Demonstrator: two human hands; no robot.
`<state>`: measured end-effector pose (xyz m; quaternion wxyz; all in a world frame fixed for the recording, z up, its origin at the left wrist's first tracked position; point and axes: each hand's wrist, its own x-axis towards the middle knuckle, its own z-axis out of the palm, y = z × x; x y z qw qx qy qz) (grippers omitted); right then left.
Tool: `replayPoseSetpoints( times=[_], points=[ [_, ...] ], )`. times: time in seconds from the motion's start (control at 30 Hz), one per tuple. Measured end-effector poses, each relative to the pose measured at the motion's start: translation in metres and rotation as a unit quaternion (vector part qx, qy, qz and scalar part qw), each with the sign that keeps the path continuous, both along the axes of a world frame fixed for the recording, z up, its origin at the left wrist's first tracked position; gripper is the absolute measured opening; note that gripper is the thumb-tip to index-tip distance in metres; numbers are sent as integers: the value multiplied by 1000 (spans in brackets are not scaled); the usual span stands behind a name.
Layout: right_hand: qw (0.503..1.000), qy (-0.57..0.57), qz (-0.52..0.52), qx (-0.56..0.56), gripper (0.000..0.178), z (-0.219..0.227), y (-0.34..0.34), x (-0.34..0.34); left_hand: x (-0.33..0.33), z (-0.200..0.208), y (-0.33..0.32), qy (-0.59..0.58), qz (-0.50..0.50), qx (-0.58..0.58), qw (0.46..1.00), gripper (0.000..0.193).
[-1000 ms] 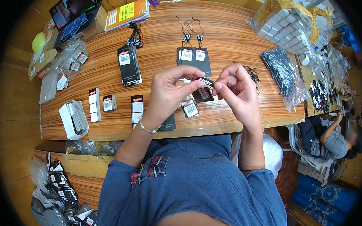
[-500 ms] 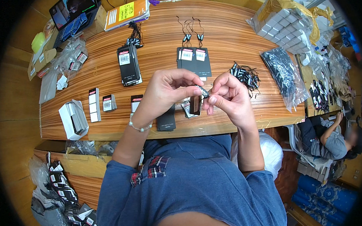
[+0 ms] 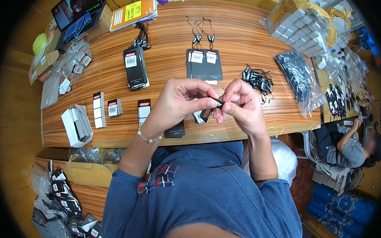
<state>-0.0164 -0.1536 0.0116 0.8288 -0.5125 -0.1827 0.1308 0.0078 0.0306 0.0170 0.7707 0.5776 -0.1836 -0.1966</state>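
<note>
While a small black tab [image 3: 217, 103] is held up above the near part of the table [image 3: 165, 39], its left end is clamped between the thumb and forefinger of the left hand [image 3: 183, 98], and its right end is pinched by the fingertips of the right hand [image 3: 246, 107]. Just below the tab a dark card [image 3: 206, 115] is seen at a slant; whether the two are joined cannot be told. By the near edge, black tags [image 3: 175, 131] are partly covered by the left forearm. Farther left, a white box [image 3: 69, 128] is filled with cards, and a small stack [image 3: 113, 108] is placed beside a tall card [image 3: 98, 110].

Beyond the hands, paired tags [image 3: 204, 69] are laid flat, their cords [image 3: 202, 29] stretched away from them. A heap of cords [image 3: 257, 82] is gathered to the right, near a plastic bag [image 3: 298, 82]. At the far side, folders [image 3: 126, 16] are piled and white boxes [image 3: 293, 29] are wrapped in plastic.
</note>
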Motion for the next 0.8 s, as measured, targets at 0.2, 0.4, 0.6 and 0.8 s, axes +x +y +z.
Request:
replayPoseSetpoints(
  times=[0.2, 0.4, 0.6, 0.8],
  points=[
    [1000, 17, 9, 9, 13, -2, 0, -3, -2, 3, 1, -15, -10, 19, 1000, 15],
    [997, 40, 0, 61, 16, -12, -11, 6, 6, 2, 0, -23, 41, 35, 998, 14],
    [998, 42, -36, -27, 18, -12, -12, 10, 19, -6, -2, -56, 67, 59, 994, 12],
    [990, 23, -108, -91, 25, -17, -13, 18, 24, -1, 1, -87, 125, 139, 979, 14]
  ],
)
